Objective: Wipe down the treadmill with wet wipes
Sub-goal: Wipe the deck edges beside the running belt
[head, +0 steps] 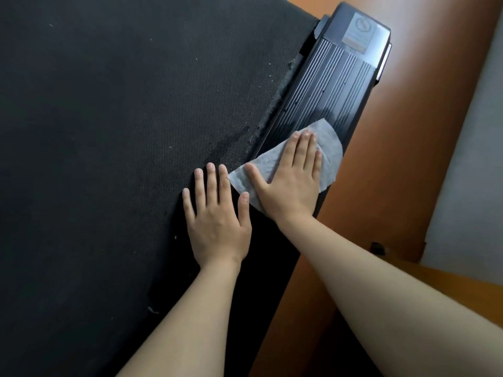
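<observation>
Treadmill [168,110] is seen from above, filling the left and centre of the view. Most of the picture is taken up by its black textured belt [95,186], and a ribbed dark side rail [326,85] is set diagonally along the belt's right edge. An orange-brown floor [408,131] is shown to the right of the rail, bordered at the far right by a pale wall [476,159]. The left hand [217,221] is laid flat on the belt just beside the rail, palm down, with its fingers straight and slightly spread and nothing held. The right hand [288,186] is pressed palm down on a white wet wipe [330,148], which is spread flat across the side rail, one corner reaching the belt's edge. Its fingers are laid straight and close together on the wipe, with the thumb spread out to the left. A grey label [359,31] is fixed near the rail's far end, its print too blurred to be read. A small dark object [378,247], perhaps a fitting, is seen where floor and wall meet. Pale specks [170,147] are scattered over the belt.
</observation>
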